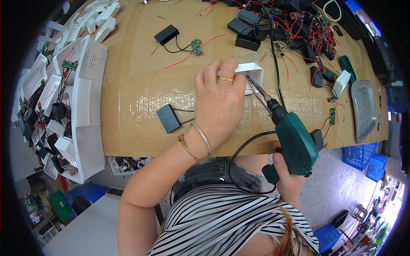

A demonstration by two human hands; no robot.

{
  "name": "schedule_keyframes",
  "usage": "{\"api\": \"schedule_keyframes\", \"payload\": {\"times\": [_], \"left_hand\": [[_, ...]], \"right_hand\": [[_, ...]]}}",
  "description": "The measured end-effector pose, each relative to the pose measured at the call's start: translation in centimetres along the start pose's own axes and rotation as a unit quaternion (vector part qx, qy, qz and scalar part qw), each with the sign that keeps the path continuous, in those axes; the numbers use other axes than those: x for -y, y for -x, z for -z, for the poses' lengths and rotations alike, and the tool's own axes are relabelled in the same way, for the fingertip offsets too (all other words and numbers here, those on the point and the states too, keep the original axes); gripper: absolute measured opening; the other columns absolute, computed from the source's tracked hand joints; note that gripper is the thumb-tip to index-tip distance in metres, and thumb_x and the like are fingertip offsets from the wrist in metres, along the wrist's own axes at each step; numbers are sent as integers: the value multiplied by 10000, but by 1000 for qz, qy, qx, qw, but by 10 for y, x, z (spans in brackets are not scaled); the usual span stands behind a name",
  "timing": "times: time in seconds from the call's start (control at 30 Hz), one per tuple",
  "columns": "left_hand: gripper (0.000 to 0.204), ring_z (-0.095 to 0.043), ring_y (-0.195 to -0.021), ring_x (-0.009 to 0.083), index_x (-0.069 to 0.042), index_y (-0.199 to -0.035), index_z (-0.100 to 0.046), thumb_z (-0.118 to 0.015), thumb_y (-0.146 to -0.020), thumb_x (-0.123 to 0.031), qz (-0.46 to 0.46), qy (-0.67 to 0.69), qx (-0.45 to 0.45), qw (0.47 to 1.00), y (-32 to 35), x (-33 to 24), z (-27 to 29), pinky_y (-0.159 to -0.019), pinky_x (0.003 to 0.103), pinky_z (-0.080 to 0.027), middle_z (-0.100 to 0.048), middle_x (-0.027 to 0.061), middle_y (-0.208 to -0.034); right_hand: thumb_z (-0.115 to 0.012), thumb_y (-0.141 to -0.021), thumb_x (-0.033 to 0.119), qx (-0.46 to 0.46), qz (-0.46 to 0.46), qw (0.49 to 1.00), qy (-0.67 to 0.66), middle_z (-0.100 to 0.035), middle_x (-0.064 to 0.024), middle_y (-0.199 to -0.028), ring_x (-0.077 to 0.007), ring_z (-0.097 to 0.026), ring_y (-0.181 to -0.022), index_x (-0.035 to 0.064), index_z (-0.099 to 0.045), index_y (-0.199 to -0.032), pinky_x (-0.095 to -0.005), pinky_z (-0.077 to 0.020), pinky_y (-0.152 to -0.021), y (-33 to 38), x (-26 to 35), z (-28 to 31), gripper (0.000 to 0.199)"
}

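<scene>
My right hand is closed round the grip of a green soldering gun, whose black cord loops beneath it. The metal tip reaches up and left into a white plastic casing. Bent over that casing, my left hand grips its left side and hides much of its inside. A red wire shows within. Near my left wrist lies a black box with black wires running under the hand. Farther off are another black box and a small green circuit board, joined by wires.
A white bin on the left holds casings and wired parts. White casings are piled behind it. Wired boards and black boxes heap up at the far right. A metal tray lies at the right edge of the cardboard-covered table.
</scene>
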State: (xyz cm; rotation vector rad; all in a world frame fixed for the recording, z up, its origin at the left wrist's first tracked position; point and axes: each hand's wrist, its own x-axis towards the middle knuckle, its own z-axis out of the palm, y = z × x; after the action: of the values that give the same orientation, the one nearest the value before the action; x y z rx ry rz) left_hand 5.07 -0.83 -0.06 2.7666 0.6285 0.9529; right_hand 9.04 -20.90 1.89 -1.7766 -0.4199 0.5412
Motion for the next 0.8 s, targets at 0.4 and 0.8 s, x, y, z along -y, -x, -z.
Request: {"api": "schedule_keyframes", "payload": {"times": [0.4, 0.8], "left_hand": [[93, -427, -1003, 314, -20, -738, -553, -604, -662, -39, -1, 1, -4, 1000, -1, 0, 1, -805, 423, -350, -473, 114, -1077], [95, -427, -993, 313, -15, -737, -552, -604, -663, -42, -2, 4, -6, 1000, -1, 0, 0, -805, 424, -351, -471, 112, -1074]], "right_hand": [[-672, -766, 145, -10, -1, 1000, -15, -614, -91, -948, -160, -572, -855, -14, -542, -1084, -288, -441, -776, 1, -2, 1, 379], [-643, -794, 165, 5, -10, 1000, 9, -621, -68, -869, -148, -579, -774, 1, -583, -997, -282, -455, -699, -2, 4, 3, 268]]}}
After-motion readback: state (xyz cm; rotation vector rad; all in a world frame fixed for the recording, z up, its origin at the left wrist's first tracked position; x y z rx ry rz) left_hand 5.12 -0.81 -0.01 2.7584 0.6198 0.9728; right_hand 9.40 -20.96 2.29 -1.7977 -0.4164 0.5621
